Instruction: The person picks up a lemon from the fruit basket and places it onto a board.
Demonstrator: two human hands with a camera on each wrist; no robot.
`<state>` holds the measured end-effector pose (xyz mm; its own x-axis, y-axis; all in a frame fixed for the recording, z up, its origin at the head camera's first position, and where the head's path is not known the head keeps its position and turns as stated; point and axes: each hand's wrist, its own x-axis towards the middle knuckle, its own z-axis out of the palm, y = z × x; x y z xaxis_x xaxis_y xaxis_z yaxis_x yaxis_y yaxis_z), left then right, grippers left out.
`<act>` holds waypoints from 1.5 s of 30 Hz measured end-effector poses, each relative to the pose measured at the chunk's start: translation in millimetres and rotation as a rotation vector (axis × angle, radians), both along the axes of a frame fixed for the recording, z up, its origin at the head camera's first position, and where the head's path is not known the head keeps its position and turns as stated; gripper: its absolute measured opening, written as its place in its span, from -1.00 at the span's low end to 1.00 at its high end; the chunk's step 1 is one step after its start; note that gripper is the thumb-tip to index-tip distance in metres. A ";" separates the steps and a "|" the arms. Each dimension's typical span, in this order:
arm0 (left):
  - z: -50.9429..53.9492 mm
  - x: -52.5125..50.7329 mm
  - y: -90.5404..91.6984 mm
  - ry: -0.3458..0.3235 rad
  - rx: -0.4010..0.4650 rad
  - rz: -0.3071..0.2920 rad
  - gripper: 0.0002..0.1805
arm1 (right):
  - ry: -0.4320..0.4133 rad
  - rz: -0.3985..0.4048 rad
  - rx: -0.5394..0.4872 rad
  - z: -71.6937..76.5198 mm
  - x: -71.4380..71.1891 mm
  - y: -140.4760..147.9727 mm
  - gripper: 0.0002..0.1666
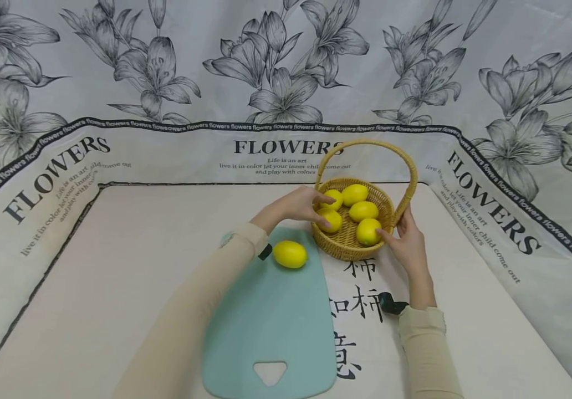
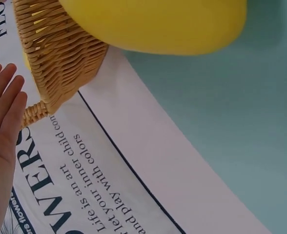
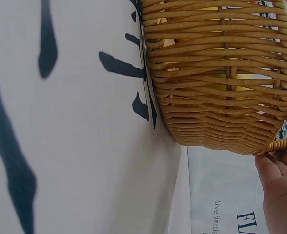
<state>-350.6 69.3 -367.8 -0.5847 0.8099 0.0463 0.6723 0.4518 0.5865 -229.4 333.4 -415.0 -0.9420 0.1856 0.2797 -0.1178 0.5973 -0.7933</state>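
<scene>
A round wicker basket (image 1: 350, 252) with a tall arched handle holds several yellow lemons (image 1: 363, 211). My left hand (image 1: 300, 206) reaches over its left rim, thumb and fingers apart and touching the lemons there. In the left wrist view, that hand's fingers (image 2: 10, 105) look fairly straight. My right hand (image 1: 408, 241) grips the basket's right side near the handle's foot, the thumb at the rim. Fingers (image 3: 270, 178) of that hand meet the handle's foot in the right wrist view. Another lemon (image 1: 290, 254) lies on the light-blue cutting board (image 1: 271, 316), beside my left wrist.
The board lies left of the basket, with a triangular hole at its near end. Black brush characters (image 1: 361, 305) mark the white surface beside it. A flower-printed cloth (image 1: 276, 155) rises behind and at both sides of the pale table (image 1: 131, 266).
</scene>
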 end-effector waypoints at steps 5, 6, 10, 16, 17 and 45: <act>-1.6 -2.1 7.5 0.018 -0.030 0.006 -0.23 | 0.008 0.000 0.003 -1.4 0.1 0.8 0.17; -2.0 -2.6 9.0 0.019 -0.035 0.009 -0.23 | 0.007 -0.002 0.003 -1.3 0.2 0.8 0.17; -3.4 -5.1 14.2 0.014 -0.060 0.020 -0.24 | 0.002 -0.010 0.010 -1.0 -0.1 1.2 0.17; -5.3 -8.5 18.5 0.010 -0.099 0.019 -0.24 | 0.003 -0.008 0.004 -1.5 -0.4 1.1 0.16; -5.5 -8.9 19.0 0.012 -0.104 0.016 -0.24 | 0.001 -0.008 0.003 -1.7 -0.4 1.0 0.16; -9.2 -10.9 34.3 0.147 -0.274 -0.027 -0.31 | 0.006 0.001 0.005 -2.9 0.0 1.4 0.15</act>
<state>-361.5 103.6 -377.0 -0.5657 0.8193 -0.0937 0.7549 0.5602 0.3410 -229.3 334.9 -417.8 -0.9405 0.1835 0.2859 -0.1227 0.6011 -0.7897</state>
